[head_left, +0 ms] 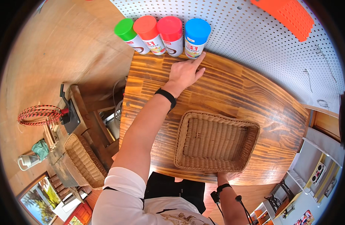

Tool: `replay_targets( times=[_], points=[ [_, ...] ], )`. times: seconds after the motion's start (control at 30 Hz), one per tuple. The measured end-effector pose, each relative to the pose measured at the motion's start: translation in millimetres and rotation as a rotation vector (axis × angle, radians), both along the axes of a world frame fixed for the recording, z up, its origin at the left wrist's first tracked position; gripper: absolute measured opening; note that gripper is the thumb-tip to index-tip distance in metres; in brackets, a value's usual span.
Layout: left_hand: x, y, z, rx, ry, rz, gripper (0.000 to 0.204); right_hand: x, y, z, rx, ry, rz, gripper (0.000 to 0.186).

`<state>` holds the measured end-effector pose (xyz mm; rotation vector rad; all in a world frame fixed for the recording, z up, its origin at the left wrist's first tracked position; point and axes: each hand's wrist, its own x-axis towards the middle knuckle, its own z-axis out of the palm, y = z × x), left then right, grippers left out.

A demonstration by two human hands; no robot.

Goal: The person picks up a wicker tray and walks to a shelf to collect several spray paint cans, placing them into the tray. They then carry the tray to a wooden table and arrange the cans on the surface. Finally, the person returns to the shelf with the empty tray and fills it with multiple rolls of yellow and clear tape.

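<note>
My left hand reaches across the wooden table to its far edge. Its index finger is stretched out to the foot of a spray can with a blue cap, and the thumb stands apart. The can is upright and not enclosed by the hand. To its left stand a red-capped can, an orange-red-capped can and a green-capped can. A brown wicker basket sits near the table's front edge, with nothing in it. My right hand is at the basket's near side, its fingers mostly hidden.
Behind the cans rises a white pegboard with an orange panel and wire hooks. Left of the wooden table, another wicker basket rests on a lower bench, near a coiled red-black cord. Shelving stands at the right.
</note>
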<state>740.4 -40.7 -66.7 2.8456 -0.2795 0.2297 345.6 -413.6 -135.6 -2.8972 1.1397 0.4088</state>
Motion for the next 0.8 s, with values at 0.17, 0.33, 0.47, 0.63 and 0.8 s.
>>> replay_targets(
  times=[0.17, 0.33, 0.47, 0.63, 0.8],
  points=[
    [-1, 1, 0, 0.007, 0.008, 0.005, 0.066, -3, 2, 4, 0.031, -0.158, 0.060, 0.112],
    [-1, 1, -4, 0.014, 0.017, 0.014, 0.066, 4, 7, 15, 0.032, 0.151, -0.008, 0.111],
    [0, 1, -3, -0.001, -0.007, 0.025, 0.066, -8, -6, -12, -0.033, 0.079, -0.007, 0.109],
    [1, -2, -2, -0.025, 0.024, 0.039, 0.065, -13, -8, -16, -0.086, 0.052, 0.042, 0.107],
    [-3, 3, -1, -0.064, -0.029, 0.038, 0.058, -3, -5, -9, -0.047, 0.161, 0.010, 0.105]
  ],
)
